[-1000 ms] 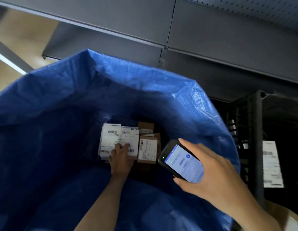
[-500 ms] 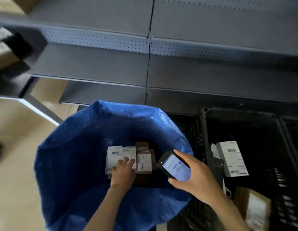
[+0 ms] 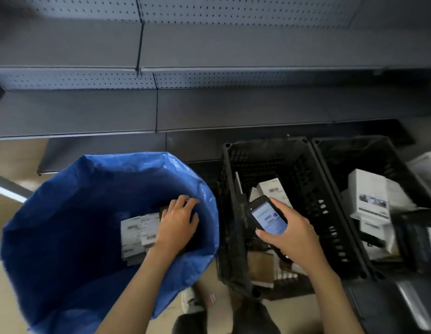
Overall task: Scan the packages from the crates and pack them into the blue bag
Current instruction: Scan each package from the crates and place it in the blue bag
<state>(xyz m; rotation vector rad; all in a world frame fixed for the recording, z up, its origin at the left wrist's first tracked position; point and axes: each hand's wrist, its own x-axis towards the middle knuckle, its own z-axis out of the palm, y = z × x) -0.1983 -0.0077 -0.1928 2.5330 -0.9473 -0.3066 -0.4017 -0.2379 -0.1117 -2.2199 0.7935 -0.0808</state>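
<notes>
Left hand (image 3: pixel 178 221) palm-down inside blue bag (image 3: pixel 65 213), right hand (image 3: pixel 291 235) gripping scanner (image 3: pixel 267 216)

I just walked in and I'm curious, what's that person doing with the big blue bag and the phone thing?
A person is packing parcels. Their left hand reaches down into the blue bag, over the labelled packages lying at its bottom; whether it grips one is hard to tell. Their right hand holds a handheld scanner with a lit screen above a black crate holding more parcels. A second crate beside it holds white boxes.
</notes>
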